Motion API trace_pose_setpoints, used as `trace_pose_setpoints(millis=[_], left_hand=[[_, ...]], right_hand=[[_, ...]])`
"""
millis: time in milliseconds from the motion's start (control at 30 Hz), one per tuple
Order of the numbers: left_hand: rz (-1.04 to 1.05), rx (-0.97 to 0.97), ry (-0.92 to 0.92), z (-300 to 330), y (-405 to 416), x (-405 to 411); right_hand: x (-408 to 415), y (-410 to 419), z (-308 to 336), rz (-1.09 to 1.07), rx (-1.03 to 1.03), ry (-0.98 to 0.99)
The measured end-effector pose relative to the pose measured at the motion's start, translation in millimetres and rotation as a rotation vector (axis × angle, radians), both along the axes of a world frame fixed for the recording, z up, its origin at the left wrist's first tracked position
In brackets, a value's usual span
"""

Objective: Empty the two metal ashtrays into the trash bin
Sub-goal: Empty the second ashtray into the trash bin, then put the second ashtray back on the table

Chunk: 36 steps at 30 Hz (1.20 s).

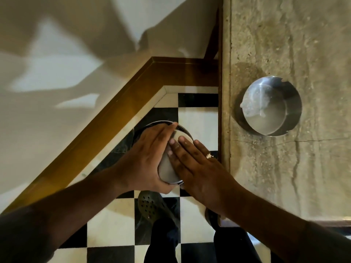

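Left hand (146,158) grips the upturned ashtray (168,164) by its rim over the bin (182,128); right hand (197,166) lies flat on its base. Light, stiff, slick metal.

Tiled indoor corner: checkered floor (197,120), stone ledge (284,44).

Floor (197,122): black-and-white chequered tiles. Wooden skirting (106,118) runs diagonally along a pale wall (57,54) carrying angular shadows. Bench (313,177) at right: rough, stained stone surface, hairline crack visible. Perforated dark shoe (150,207) on the tiles below.
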<state>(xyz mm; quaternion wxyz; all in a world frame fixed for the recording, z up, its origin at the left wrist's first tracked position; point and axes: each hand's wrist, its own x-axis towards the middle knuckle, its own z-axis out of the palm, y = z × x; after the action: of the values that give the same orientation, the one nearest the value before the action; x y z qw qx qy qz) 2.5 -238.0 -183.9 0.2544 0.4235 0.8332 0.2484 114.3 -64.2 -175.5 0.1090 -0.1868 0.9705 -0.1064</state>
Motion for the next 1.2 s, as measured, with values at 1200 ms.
trace_pose_setpoints(millis=[1200], left_hand=[[1.367, 0.347, -0.994, 105, 29, 20]], right_hand=[[-57, 25, 65, -1.021, -0.497, -0.167]])
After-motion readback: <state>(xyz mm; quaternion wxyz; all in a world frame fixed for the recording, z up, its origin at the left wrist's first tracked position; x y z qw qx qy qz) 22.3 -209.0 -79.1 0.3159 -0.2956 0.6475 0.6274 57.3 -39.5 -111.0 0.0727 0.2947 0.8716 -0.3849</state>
